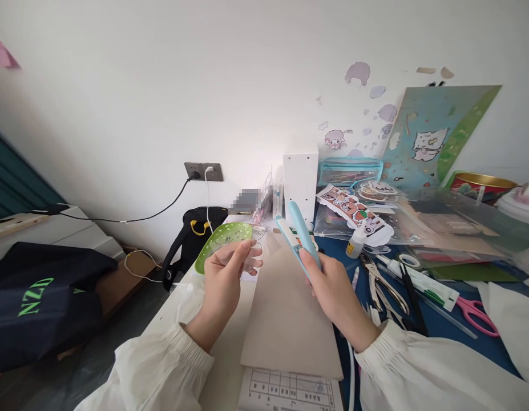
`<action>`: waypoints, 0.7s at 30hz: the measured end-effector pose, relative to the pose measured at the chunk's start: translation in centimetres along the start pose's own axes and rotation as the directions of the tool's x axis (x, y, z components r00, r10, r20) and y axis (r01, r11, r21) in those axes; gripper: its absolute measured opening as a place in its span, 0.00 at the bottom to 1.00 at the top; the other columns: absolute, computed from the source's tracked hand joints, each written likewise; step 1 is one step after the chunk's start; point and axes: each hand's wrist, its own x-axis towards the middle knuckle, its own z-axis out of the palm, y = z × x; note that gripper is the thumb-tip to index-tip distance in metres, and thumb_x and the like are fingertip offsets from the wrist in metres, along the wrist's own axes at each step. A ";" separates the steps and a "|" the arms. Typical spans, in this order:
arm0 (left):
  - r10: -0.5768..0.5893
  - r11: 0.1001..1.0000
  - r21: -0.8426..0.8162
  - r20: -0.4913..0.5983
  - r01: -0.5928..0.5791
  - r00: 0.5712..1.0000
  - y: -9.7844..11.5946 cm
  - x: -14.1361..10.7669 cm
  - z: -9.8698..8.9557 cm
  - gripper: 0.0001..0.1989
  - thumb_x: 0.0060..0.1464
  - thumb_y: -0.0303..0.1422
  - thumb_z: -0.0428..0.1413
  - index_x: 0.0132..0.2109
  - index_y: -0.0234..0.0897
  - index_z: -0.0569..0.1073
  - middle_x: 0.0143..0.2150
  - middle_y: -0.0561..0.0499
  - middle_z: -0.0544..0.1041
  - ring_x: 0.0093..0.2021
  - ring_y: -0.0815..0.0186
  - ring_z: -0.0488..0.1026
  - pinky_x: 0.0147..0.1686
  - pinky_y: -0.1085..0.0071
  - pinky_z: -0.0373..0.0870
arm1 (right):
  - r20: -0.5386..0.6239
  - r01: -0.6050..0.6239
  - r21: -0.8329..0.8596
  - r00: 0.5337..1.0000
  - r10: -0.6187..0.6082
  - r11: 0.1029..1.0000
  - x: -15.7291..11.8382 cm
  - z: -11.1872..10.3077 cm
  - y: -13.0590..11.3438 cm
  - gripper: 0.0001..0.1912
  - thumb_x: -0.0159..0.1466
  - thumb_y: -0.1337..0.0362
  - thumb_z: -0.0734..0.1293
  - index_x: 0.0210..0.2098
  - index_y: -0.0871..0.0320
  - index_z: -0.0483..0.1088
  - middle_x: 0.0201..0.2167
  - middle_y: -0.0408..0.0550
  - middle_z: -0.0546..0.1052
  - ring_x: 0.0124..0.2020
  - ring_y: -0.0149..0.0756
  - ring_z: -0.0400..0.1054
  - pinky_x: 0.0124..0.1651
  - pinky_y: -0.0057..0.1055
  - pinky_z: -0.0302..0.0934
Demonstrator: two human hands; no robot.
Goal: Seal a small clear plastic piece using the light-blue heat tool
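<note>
My right hand [328, 279] is wrapped round a light blue mini hair straightener [305, 228]. Its two arms point up and away from me, spread apart in a V with nothing seen between them. To the left, my left hand [225, 279] is raised with thumb and forefinger pinched together; what they hold looks thin and see-through, and I cannot make it out. Both hands are above a beige board [294, 319], which lies on a printed sheet [290, 391]. Behind my left hand is a green patterned tray [223, 234].
On the blue mat at right lie metal hole-punch pliers [382, 285], black tweezers [412, 299], pink scissors [478, 317] and a small glue bottle [356, 242]. A white box [301, 177] stands at the back. A white cord [351, 371] runs beside the board. A black backpack [196, 228] is left of the desk.
</note>
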 end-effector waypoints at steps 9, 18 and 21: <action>0.014 0.999 0.041 -0.034 -0.013 0.999 -0.2 0.1 -0.2 0.08 0.48 0.39 0.60 0.32 0.38 0.79 0.26 0.51 0.80 0.23 0.65 0.75 0.22 0.71 0.66 | 0.296 -0.253 0.682 0.954 0.057 0.686 0.5 0.5 0.3 0.27 0.58 0.37 0.59 0.33 0.57 0.64 0.21 0.38 0.66 0.13 0.24 0.57 0.15 0.23 0.49; 0.090 0.994 0.066 0.001 -0.089 0.996 -0.3 0.0 -0.4 0.06 0.50 0.37 0.61 0.30 0.40 0.80 0.26 0.53 0.80 0.22 0.68 0.74 0.21 0.73 0.66 | 0.384 -0.282 0.783 0.920 -0.074 0.554 0.1 0.0 0.0 0.28 0.64 0.40 0.53 0.36 0.58 0.67 0.16 0.35 0.60 0.08 0.20 0.47 0.10 0.21 0.40; 0.111 0.989 0.093 0.010 -0.112 0.994 -0.1 -0.2 -0.4 0.06 0.50 0.37 0.61 0.30 0.41 0.80 0.25 0.53 0.80 0.23 0.68 0.74 0.21 0.73 0.66 | 0.374 -0.271 0.786 0.924 -0.079 0.556 0.1 0.1 0.0 0.27 0.65 0.41 0.53 0.36 0.58 0.68 0.17 0.35 0.60 0.08 0.19 0.48 0.11 0.20 0.42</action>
